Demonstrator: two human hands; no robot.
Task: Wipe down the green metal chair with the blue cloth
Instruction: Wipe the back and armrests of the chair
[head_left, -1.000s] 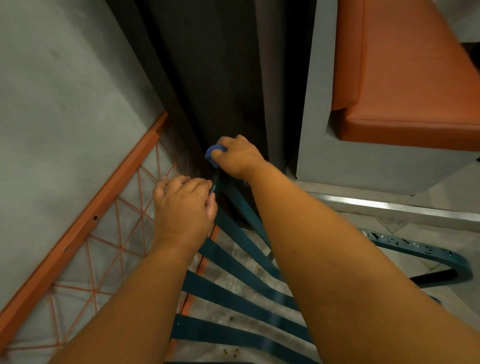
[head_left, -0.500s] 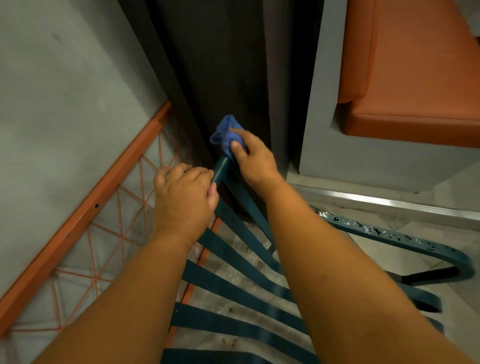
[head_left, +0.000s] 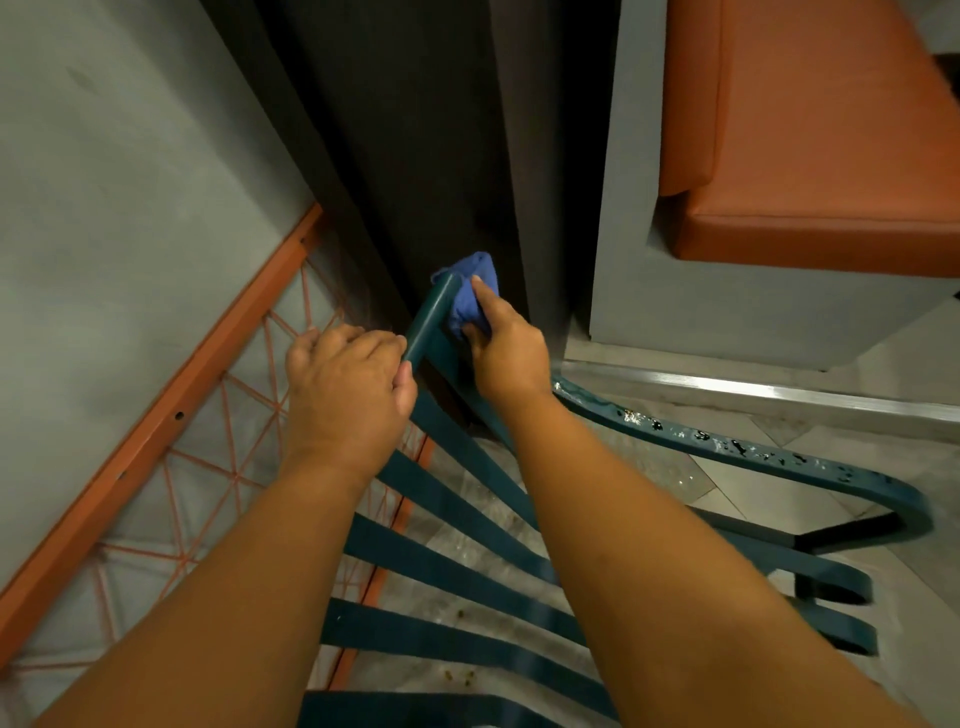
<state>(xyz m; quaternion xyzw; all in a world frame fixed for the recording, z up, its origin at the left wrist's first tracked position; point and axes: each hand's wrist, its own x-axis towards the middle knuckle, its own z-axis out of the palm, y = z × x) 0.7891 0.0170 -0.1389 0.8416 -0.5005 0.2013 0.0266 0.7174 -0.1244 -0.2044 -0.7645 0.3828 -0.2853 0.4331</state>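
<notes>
Head view: two hands, right hand (head_left: 506, 348) and left hand (head_left: 345, 384), one blue cloth (head_left: 470, 291), one green chair (head_left: 457, 566).

The left hand (head_left: 345, 384) covers the chair (head_left: 457, 574) rail it grips, and both forearms hide stretches of the slats. Most of the cloth (head_left: 470, 291) is bunched behind the right hand (head_left: 506, 345). The bottom edge cuts off the nearest slat.

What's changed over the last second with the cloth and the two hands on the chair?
The right hand has opened over the blue cloth, showing more of it against the chair frame's top end. The left hand still grips the frame just below; the chair hasn't moved.
</notes>
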